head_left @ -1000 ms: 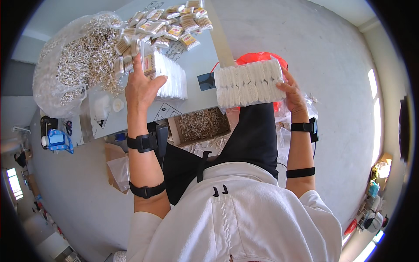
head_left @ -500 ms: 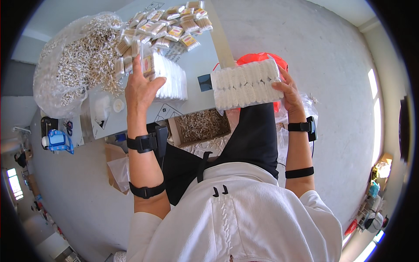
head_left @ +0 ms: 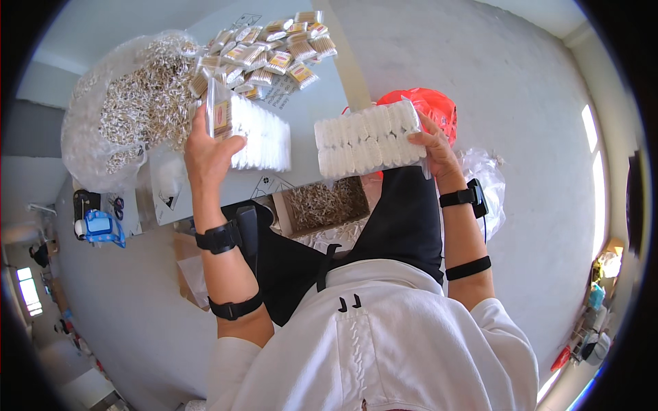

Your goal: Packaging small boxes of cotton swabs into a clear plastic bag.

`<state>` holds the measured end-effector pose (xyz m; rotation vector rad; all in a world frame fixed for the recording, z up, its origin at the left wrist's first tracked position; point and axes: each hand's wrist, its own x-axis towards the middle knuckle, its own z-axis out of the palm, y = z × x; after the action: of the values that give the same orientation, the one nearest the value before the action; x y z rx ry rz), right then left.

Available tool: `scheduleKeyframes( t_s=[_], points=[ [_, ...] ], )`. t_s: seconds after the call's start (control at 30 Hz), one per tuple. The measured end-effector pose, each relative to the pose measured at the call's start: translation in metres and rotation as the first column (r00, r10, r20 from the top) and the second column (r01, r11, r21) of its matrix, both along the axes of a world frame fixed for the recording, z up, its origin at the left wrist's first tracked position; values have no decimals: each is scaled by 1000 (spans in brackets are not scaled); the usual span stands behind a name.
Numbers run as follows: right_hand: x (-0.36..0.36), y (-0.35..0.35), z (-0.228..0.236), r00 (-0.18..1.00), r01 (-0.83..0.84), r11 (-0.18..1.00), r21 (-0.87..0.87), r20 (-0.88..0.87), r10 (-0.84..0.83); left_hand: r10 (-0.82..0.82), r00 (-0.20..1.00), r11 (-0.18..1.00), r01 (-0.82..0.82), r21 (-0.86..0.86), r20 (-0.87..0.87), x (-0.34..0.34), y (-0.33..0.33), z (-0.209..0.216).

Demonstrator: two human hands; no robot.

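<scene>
My left hand (head_left: 209, 154) is closed around the left end of a block of cotton swab packs (head_left: 260, 137) in clear plastic, thumb on the near side. A yellow-and-red label shows at that end; white cotton tips face right and toward me. Another block of cotton swab packs (head_left: 367, 139), white tips showing in two rows, is held up by my right hand (head_left: 439, 147), which grips its right end with thumb in front. The fingers behind both blocks are partly hidden. A gap separates the two blocks.
Loose small swab packs (head_left: 274, 55) lie on the table's far part. Left of them, a big clear bag (head_left: 82, 137) spills loose swabs (head_left: 147, 92). Below the table edge stands a carton of swabs (head_left: 325, 205). A red bag (head_left: 439, 113) is behind my right hand.
The right block has moved left, closer to the other one. My left hand has shifted left and a little nearer, still on its block. The view has also shifted slightly.
</scene>
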<state>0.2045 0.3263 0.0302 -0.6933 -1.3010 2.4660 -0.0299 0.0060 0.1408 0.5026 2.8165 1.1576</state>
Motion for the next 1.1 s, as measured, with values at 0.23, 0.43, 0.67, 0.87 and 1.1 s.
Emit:
scheduleKeyframes(
  t_s=[0.23, 0.43, 0.67, 0.87, 1.1],
  points=[
    [5, -11, -36, 981, 184, 952, -246, -12, -193, 44, 990, 898, -97, 429, 132, -1, -8, 0],
    [4, -64, -42, 953, 221, 919, -327, -127, -274, 131, 971, 632, -236, 738, 199, 0, -39, -9],
    [4, -81, -20, 967, 174, 940, -295, 234, -105, 16, 956, 496, -261, 828, 292, 9, -55, -31],
    [17, -121, -17, 813, -308, 854, -420, 349, 465, -202, 847, 254, -439, 862, 492, 32, 1, -68],
    [12, -138, 48, 958, 149, 790, -594, -112, -265, -388, 859, 509, -102, 855, 334, 132, 117, -39]
  ],
)
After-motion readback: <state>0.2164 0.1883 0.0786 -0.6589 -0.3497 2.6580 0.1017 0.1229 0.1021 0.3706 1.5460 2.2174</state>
